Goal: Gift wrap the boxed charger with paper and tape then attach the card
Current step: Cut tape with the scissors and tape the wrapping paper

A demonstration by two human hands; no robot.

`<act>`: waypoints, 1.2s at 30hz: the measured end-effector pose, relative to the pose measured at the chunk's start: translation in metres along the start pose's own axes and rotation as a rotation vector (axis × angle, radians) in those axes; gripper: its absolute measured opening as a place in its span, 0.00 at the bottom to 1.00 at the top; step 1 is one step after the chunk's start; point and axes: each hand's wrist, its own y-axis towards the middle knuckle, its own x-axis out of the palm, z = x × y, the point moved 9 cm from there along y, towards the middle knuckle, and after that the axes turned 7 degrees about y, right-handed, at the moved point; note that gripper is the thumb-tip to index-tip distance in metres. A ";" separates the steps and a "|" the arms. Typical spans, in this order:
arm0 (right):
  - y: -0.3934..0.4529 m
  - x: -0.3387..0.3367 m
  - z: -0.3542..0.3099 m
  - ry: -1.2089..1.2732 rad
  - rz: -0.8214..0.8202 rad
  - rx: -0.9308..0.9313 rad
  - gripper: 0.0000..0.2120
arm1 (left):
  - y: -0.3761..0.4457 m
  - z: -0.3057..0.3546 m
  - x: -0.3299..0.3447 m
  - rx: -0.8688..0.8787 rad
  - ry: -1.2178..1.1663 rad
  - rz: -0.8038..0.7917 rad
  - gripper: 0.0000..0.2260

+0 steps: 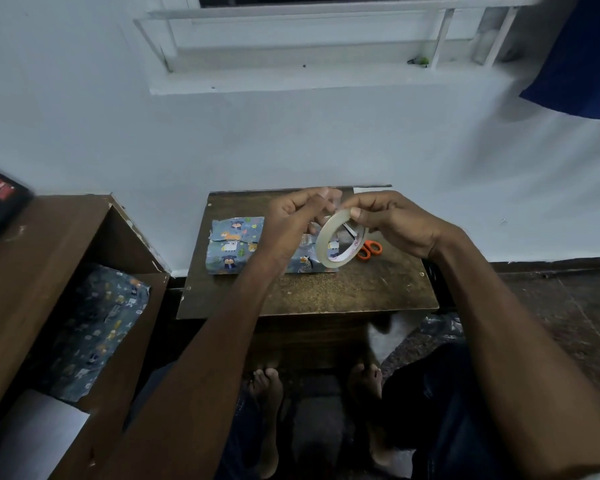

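Fingers (355,213) of the right hand (392,225) are pinching the top of the tape roll (340,239), holding it up above the surface (326,292). On the left hand (291,216), the fingers (323,194) are pressing together just beside the roll, and they seem to be pulling at the loose end of the tape. That end is see-through, so I cannot tell for sure.

I think the roll is feeling very light and stiff, like a thin hoop. Its rim is the best place to be holding it. The tape itself is looking thin and sticky, so it could be curling and sticking to itself.

The gift box (236,249) is lying flat on the surface, toward the far left side, partly hiding under the left hand and behind the roll. It is wearing blue paper with little cartoon animals on it. One paper edge is folding over the top, and the paper is looking a bit wrinkly. I think the paper is soft and could tear, so the box is best held by its sides.

Orange scissors (370,250) are lying to the right, just behind the roll.
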 end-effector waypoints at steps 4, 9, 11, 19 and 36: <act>0.006 0.017 0.004 0.024 -0.055 0.021 0.11 | -0.008 -0.007 -0.008 -0.085 -0.073 0.004 0.10; 0.015 0.023 0.013 -0.037 -0.084 0.025 0.12 | -0.016 -0.020 -0.016 -0.203 -0.138 -0.004 0.10; 0.017 0.028 0.015 -0.036 -0.106 0.023 0.11 | -0.019 -0.023 -0.018 -0.223 -0.147 -0.016 0.10; 0.020 0.041 0.015 -0.105 -0.103 0.035 0.11 | -0.025 -0.029 -0.032 -0.239 -0.143 0.163 0.06; 0.024 0.071 0.053 0.027 -0.113 0.270 0.11 | -0.027 -0.007 -0.055 -0.151 -0.023 0.118 0.13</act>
